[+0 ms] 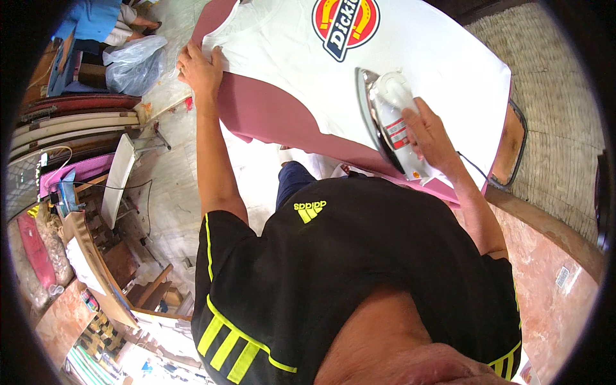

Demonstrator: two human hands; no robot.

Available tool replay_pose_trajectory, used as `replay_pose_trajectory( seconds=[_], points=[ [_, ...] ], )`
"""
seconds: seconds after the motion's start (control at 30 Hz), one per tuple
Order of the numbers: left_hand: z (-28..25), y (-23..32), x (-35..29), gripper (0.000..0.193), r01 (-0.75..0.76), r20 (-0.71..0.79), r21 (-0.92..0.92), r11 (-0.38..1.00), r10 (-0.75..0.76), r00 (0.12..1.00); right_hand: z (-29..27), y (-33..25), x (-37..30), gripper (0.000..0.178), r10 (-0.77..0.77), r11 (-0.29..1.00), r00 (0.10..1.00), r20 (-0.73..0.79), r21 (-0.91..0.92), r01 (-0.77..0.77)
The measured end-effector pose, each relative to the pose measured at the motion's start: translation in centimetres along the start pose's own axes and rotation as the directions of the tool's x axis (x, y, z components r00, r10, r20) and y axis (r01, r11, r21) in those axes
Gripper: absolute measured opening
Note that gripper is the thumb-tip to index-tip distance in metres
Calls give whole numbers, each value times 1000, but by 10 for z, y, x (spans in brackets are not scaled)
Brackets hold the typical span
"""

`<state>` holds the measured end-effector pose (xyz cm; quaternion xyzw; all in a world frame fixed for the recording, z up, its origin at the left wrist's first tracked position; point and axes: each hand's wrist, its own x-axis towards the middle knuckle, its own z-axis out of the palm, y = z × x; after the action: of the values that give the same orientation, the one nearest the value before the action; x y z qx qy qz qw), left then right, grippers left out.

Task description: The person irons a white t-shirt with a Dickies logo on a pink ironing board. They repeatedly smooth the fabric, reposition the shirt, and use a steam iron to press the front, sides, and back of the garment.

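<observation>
A white T-shirt (443,70) with a round red, yellow and black print lies spread over a pink ironing board (263,112). My right hand (431,136) is closed round the handle of a white and grey clothes iron (393,122) with red stripes. The iron rests on the shirt near the board's close edge, below the print, its soleplate edge facing left. At the far left side of the board, my left hand (201,69) grips the shirt's edge between thumb and fingers; some fingertips are hidden against the cloth.
A dark cord runs right from the iron past a metal-framed board end (513,147). Folded boards (77,131) are stacked at the left, near a clear plastic bag (136,64) and a person in blue (90,19). A woven mat (545,83) lies at the right.
</observation>
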<state>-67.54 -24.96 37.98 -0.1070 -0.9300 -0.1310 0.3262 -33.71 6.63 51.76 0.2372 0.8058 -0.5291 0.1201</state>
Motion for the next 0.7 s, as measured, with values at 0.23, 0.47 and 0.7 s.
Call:
replay_pose_trajectory(
  seconds=[0.23, 0.47, 0.7],
  points=[
    [44, -61, 48, 43, 456, 623, -646, 612, 78, 778, 53, -40, 13, 38, -181, 954, 981, 67, -231, 192],
    [12, -32, 38, 31, 191, 359, -466, 864, -13, 933, 82, -84, 80, 40, -247, 891, 961, 126, -362, 276],
    [6, -38, 50, 29, 313, 522, -485, 817, -17, 853, 122, -151, 160, 42, -304, 872, 905, 299, -294, 390]
  ],
)
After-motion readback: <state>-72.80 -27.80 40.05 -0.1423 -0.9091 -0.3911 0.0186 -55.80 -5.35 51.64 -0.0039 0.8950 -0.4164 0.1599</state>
